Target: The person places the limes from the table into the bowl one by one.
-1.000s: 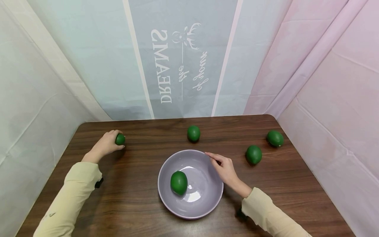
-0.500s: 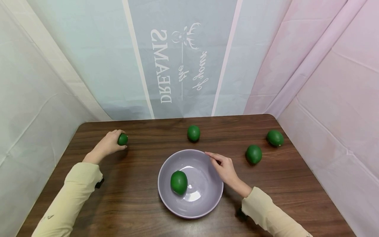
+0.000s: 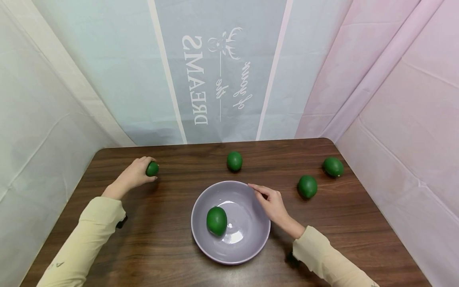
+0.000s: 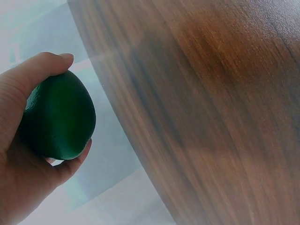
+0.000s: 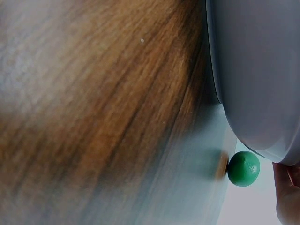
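Observation:
My left hand (image 3: 135, 175) is at the far left of the table, its thumb and fingers gripping a dark green lime (image 3: 152, 169). In the left wrist view that lime (image 4: 63, 117) shows between the thumb and a finger, its far side hidden by the hand. A wide grey-purple bowl (image 3: 231, 255) stands in the front middle, with one lime (image 3: 216, 221) lying in its left half. The right hand (image 3: 274, 205) pinches the bowl's upper right rim. Only part of that hand (image 5: 287, 197) shows at the bowl's edge in the right wrist view.
Behind the bowl lies a lime (image 3: 234, 161) near the table's back edge. On the right are two more, a nearer lime (image 3: 307, 187) and a farther lime (image 3: 333, 167). A printed curtain (image 3: 222, 79) hangs behind the brown wooden table (image 3: 168, 255).
My left hand has moved slightly right along with the lime it grips. The right hand, the bowl and the other limes have stayed in place.

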